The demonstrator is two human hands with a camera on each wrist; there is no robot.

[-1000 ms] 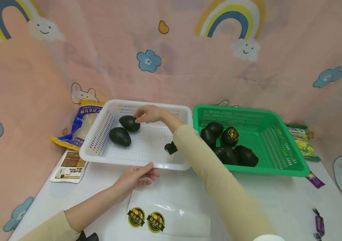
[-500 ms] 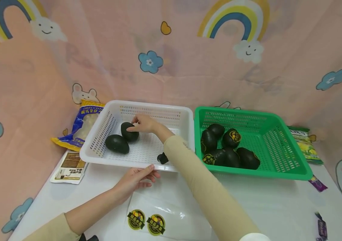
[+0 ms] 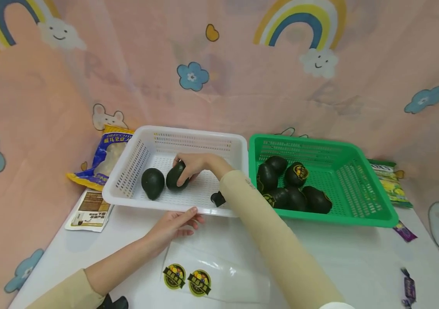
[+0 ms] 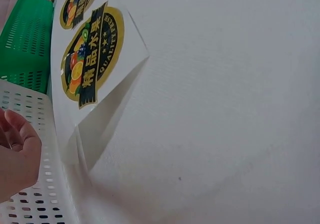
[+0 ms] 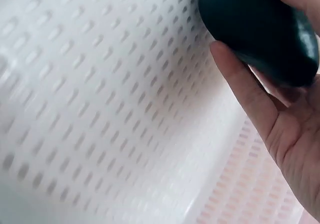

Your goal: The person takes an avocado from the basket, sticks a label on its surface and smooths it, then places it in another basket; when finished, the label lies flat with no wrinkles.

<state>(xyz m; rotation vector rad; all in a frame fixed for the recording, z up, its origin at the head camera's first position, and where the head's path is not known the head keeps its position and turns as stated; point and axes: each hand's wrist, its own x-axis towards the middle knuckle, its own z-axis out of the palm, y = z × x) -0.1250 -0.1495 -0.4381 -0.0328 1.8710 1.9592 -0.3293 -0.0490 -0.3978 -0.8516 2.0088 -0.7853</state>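
Note:
My right hand [image 3: 196, 164] grips a dark green avocado [image 3: 174, 179] inside the white basket [image 3: 123, 203], thumb on the near side and fingers round the far side. In the right wrist view the avocado [image 5: 250, 28] lies between thumb and fingers, over the perforated basket. Just left of it another avocado [image 3: 152, 183] stands on the basket floor. My left hand [image 3: 171, 225] is at the basket's front edge, its thumb touching the rim and its other fingers relaxed below. In the left wrist view part of that hand [image 4: 20, 154] shows beside the basket wall.
A green basket [image 3: 358, 219] with several avocados, some stickered, adjoins on the right. A clear bag [image 3: 239, 279] with two round labels lies in front. Food packets [image 3: 101, 161] flank the left, a snack bag [image 3: 389, 182] and wrapped candies [image 3: 409, 287] the right.
My right hand has moved slightly right and nearer, taking a firmer hold of the avocado and drawing it from its neighbour. The other avocado has turned more upright. My left hand stays at the rim.

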